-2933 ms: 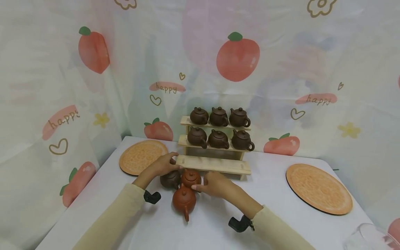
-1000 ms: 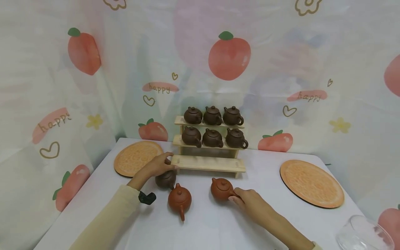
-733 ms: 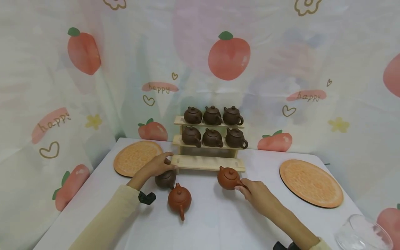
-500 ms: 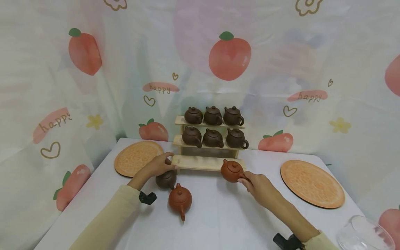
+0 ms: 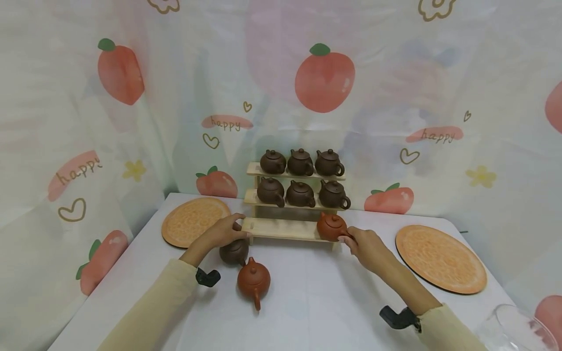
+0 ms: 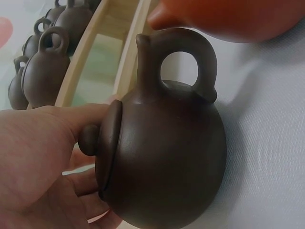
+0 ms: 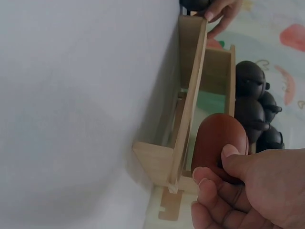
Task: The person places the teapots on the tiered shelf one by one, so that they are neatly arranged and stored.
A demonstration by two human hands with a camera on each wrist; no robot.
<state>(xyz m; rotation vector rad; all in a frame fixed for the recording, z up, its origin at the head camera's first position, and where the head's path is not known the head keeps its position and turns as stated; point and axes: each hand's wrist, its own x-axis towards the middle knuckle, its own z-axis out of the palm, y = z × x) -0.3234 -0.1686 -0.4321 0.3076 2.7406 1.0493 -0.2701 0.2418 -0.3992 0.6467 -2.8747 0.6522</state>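
Observation:
My right hand (image 5: pixel 366 247) pinches the handle of a reddish-brown clay teapot (image 5: pixel 331 226), which is at the right end of the lowest board of a wooden tiered stand (image 5: pixel 281 228). Whether its base touches the board, I cannot tell; in the right wrist view the teapot (image 7: pixel 217 136) is right beside it. At the board's left end, my left hand (image 5: pixel 221 232) holds the stand between thumb and fingers. A dark brown teapot (image 5: pixel 234 251) sits just below that hand and fills the left wrist view. In front is another reddish teapot (image 5: pixel 253 280), handle toward me.
Several dark teapots (image 5: pixel 300 194) stand on the two upper tiers. Round orange-patterned mats lie on the white table, one left (image 5: pixel 195 223) and one right (image 5: pixel 440 259). A clear glass bowl (image 5: pixel 518 327) is at the lower right. Printed cloth (image 5: pixel 325 83) hangs behind.
My right hand took one reddish teapot from beside the other two by its handle and carried it right, then up to the lowest board's right end. My left hand has stayed at the stand.

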